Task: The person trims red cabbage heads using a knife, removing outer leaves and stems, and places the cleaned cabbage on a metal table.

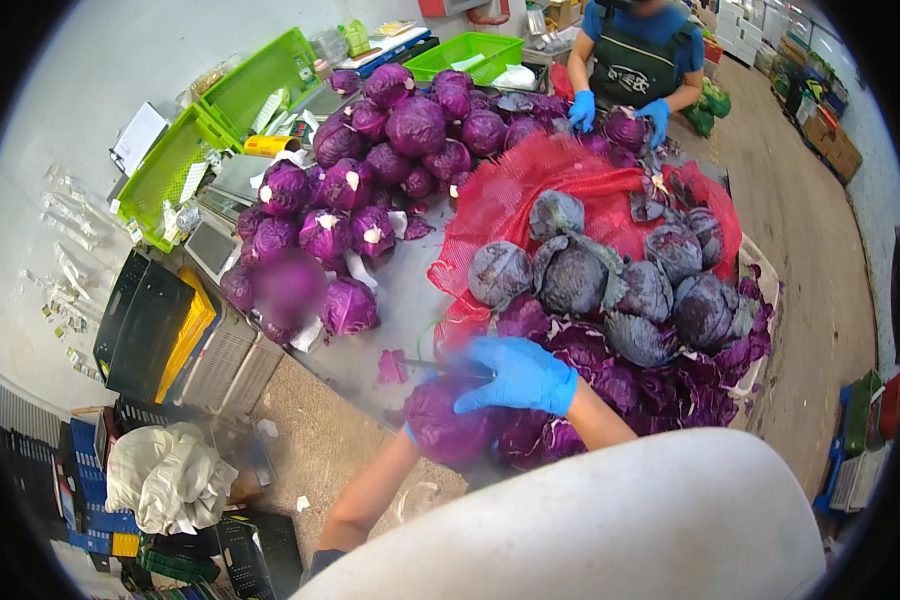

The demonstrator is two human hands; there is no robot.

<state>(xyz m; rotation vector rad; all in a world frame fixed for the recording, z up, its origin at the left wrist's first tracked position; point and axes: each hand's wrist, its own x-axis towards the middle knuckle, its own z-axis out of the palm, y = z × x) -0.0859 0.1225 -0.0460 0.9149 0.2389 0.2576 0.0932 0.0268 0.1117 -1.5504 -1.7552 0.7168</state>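
Note:
A red cabbage (pixel 446 420) is held at the table's near edge. My left hand (pixel 411 433), in a blue glove, lies mostly hidden under and behind it, against its left side. My right hand (pixel 521 375), also blue-gloved, rests over its top and grips a knife (pixel 450 367), whose dark blade points left and is partly blurred. Beyond the blade is a small piece of purple leaf (pixel 392 367). Smooth purple cabbages (pixel 416 126) are piled at the far left. Duller, grey-leaved cabbages (pixel 572 276) lie on a red mesh sack (pixel 510 187), beside loose purple outer leaves (pixel 615 382).
Across the metal table (pixel 412 300), a co-worker (pixel 637 60) in blue gloves handles cabbages. Green crates (pixel 169 169), a yellow roll (pixel 271 145) and a scale (pixel 210 247) stand along the left. Stacked crates (pixel 217 360) and a white sack (pixel 166 476) are at the lower left.

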